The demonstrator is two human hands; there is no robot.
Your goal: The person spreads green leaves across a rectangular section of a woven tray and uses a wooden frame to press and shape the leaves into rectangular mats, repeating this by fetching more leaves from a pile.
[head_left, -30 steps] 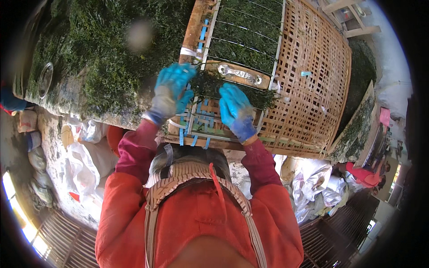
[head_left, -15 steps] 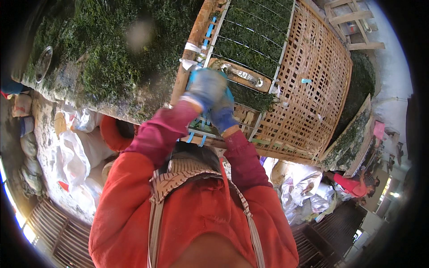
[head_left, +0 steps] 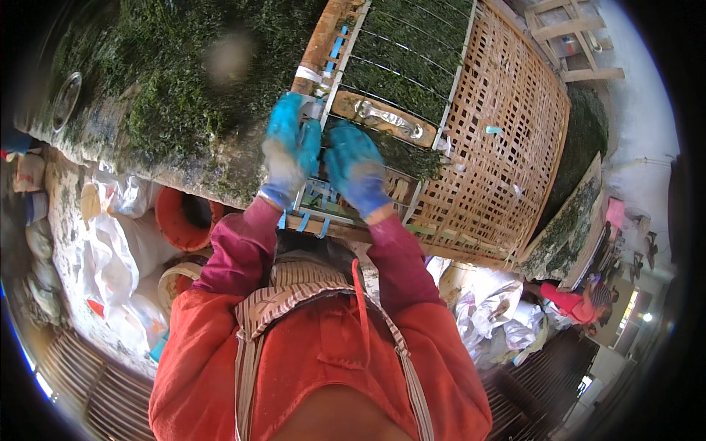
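My left hand point(head_left: 288, 151), in a blue glove, lies at the left edge of a metal frame point(head_left: 329, 110), beside a heap of wet dark green seaweed point(head_left: 184, 110). Its fingers are stretched out with the thumb apart. Over the frame's near section is my gloved right hand point(head_left: 354, 167), fingers extended at the edge of the seaweed there. Thin bars split the frame into several strips packed with seaweed point(head_left: 404, 62). Just beyond my right hand, a wooden block with a metal handle point(head_left: 386, 117) rests across the frame. Whatever is under my palms is hidden.
A woven bamboo tray point(head_left: 507, 125) extends right from under the frame. A wooden bar point(head_left: 323, 44) with blue strips runs along its left side. Below are white sacks point(head_left: 118, 257), a red-orange ring-shaped thing point(head_left: 180, 220) and plastic bags point(head_left: 493, 309). Another person point(head_left: 573, 301) is far right.
My hands, close together and blurred over the frame's left edge before, have come apart. The left moved left, and the right moved slightly left and down. The whole view shifted a little.
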